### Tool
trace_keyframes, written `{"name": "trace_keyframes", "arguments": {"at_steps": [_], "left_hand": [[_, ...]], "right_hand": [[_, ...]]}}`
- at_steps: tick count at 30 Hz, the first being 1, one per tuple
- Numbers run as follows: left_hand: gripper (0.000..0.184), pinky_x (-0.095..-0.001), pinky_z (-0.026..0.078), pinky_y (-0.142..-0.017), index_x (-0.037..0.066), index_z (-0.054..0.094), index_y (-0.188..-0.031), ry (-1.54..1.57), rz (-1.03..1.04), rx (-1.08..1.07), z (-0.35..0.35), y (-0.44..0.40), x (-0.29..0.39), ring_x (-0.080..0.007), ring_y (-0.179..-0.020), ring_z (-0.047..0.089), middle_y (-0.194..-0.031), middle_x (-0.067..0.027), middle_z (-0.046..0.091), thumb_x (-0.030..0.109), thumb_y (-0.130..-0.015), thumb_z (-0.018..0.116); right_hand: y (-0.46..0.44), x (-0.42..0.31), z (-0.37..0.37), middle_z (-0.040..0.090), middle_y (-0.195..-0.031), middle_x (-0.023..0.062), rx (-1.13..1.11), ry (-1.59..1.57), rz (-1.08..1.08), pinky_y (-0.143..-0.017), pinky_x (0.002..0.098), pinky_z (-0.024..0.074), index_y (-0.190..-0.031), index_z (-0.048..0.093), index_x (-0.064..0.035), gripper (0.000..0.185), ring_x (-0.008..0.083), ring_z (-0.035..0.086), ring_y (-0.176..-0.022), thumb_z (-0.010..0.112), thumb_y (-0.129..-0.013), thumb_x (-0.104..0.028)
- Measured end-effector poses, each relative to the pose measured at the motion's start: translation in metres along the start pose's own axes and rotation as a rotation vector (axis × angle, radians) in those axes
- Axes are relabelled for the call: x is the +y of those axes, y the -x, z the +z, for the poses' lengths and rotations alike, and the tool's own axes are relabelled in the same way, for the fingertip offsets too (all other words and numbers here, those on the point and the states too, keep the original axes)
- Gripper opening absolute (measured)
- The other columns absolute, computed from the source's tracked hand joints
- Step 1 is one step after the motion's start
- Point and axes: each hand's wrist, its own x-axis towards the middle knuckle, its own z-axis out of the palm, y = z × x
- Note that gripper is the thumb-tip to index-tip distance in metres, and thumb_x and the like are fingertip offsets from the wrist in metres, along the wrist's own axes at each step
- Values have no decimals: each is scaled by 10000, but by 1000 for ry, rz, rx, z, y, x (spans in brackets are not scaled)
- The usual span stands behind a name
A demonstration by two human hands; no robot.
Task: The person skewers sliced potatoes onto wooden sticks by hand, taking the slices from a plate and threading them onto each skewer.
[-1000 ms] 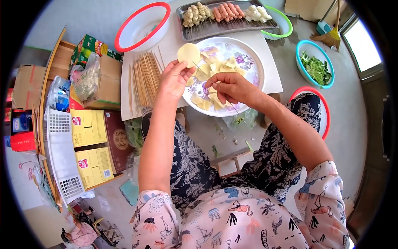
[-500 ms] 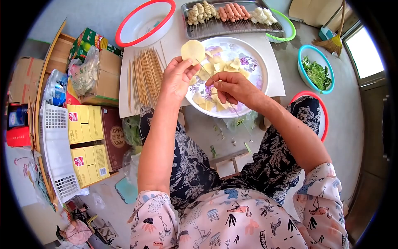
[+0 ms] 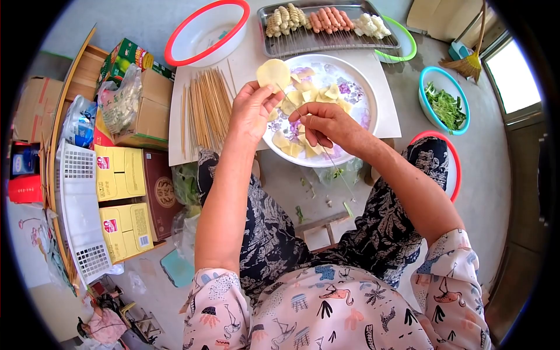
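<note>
Between thumb and fingers, my left hand (image 3: 252, 111) pinches a round pale yellow slice (image 3: 273, 74) above the left rim of a white floral plate (image 3: 367, 116). My right hand (image 3: 329, 123) is closed on a thin skewer (image 3: 288, 97), whose upper end reaches the slice; whether it pierces the slice cannot be made out. The skewer's other end slants down to the right, past the plate's front rim. More pale slices (image 3: 314, 93) lie on the plate beneath and beyond my hands. Left of the plate, many wooden skewers (image 3: 208, 108) lie side by side on the white tabletop (image 3: 382, 90).
A metal tray (image 3: 350, 39) holding skewered food sits at the back. Near it are a red-rimmed basin (image 3: 207, 35) and a green-rimmed basin (image 3: 403, 51). A blue basin (image 3: 444, 100) of greens stands on the floor at right. Boxes (image 3: 121, 172) are stacked at left.
Compared with the first frame, both hands and the slice appear slightly farther right, along with a small shift of the whole view. The grips look the same.
</note>
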Motion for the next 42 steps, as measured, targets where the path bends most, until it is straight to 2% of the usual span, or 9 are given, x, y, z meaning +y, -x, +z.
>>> {"name": "trace_keyframes", "arguments": {"at_steps": [7, 10, 12, 15, 19, 25, 28, 33, 42], "left_hand": [[168, -320, 526, -816, 12, 509, -971, -13, -38, -14, 5, 4, -8, -213, -880, 596, -992, -122, 590, -31, -822, 573], [186, -306, 528, -795, -1, 498, -974, -33, -68, -61, 8, 7, -12, -195, -841, 600, -968, -111, 577, 26, -820, 599], [169, -303, 541, -753, 17, 499, -957, -3, -70, -36, 13, 9, -7, -185, -815, 597, -941, -104, 573, 71, -834, 602], [159, -297, 550, -700, 33, 498, -942, -118, -51, 3, 14, 11, 0, -175, -792, 590, -918, -96, 566, 104, -845, 601], [170, -293, 554, -670, 43, 507, -952, -224, 47, 45, 0, 0, -9, -180, -772, 602, -916, -100, 589, 103, -838, 619], [186, -279, 551, -676, 41, 507, -982, -85, 10, 49, 4, 4, -9, -178, -779, 602, -932, -104, 590, 74, -833, 612], [215, -293, 555, -657, 26, 513, -992, -86, -12, 58, 8, 6, -5, -176, -805, 595, -969, -103, 572, 105, -829, 628], [226, -301, 560, -635, 53, 559, -988, -99, -57, 27, 3, 7, -1, -165, -792, 605, -923, -72, 606, 199, -839, 645], [193, -310, 562, -623, 29, 590, -964, -32, -81, 72, -3, 5, 0, -175, -785, 609, -907, -82, 617, 162, -834, 642]], "right_hand": [[-6, 3, 1, 509, -581, -15, 57, -32, -4, -417, 184, 315, -1035, 567, -21, 215, 32, 390, -449, 424, -932, -143], [-10, 6, -2, 512, -584, -13, 95, -25, 4, -419, 183, 313, -1038, 566, -27, 213, 34, 402, -455, 424, -937, -148], [-14, 12, -1, 541, -587, 22, 168, 71, -61, -471, 211, 382, -986, 577, 0, 187, 61, 471, -483, 444, -913, -110], [-13, 18, -2, 549, -597, 25, 180, 239, -125, -523, 233, 416, -979, 587, 2, 186, 74, 514, -535, 458, -899, -106], [-9, 13, 0, 553, -597, 27, 206, 312, -104, -540, 243, 421, -986, 591, -1, 193, 79, 513, -539, 462, -887, -105], [-12, 18, -4, 544, -572, 22, 236, 261, -106, -540, 243, 420, -982, 597, -4, 194, 84, 517, -538, 465, -883, -106], [-10, 18, -4, 539, -563, 25, 240, 312, -136, -528, 248, 421, -983, 600, -12, 193, 87, 518, -529, 467, -886, -112], [-6, 15, 0, 541, -563, 43, 260, 428, -193, -495, 266, 420, -988, 608, -31, 190, 100, 515, -502, 475, -883, -116], [-8, 19, -2, 553, -577, 48, 283, 466, -225, -505, 279, 429, -998, 629, -62, 184, 112, 518, -507, 506, -872, -116]]}}
